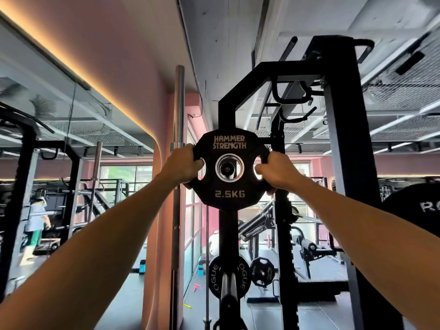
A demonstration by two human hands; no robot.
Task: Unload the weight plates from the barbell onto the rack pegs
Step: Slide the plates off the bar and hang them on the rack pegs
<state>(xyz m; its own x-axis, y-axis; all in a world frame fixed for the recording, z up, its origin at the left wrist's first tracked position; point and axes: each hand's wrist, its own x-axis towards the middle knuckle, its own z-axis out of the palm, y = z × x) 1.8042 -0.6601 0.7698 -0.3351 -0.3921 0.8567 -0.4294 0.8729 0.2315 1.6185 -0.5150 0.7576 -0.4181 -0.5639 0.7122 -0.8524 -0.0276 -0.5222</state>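
A small black 2.5 kg weight plate (229,194) marked "Hammer Strength" is held upright at arm's length, facing me. A chrome rack peg (227,168) shows end-on through its centre hole. My left hand (184,166) grips the plate's left edge through a cut-out. On the opposite side, my right hand (273,169) grips the right edge the same way. Behind the plate rises the black rack upright (227,234). Lower down, a chrome peg (228,285) carries a black Rogue plate (245,277).
An upright barbell (177,210) stands just left of the plate. Another black rack post (342,163) rises on the right, with a large Rogue plate (414,210) at the right edge. A smaller plate (262,271) hangs further back. A mirror at left reflects a person (35,225).
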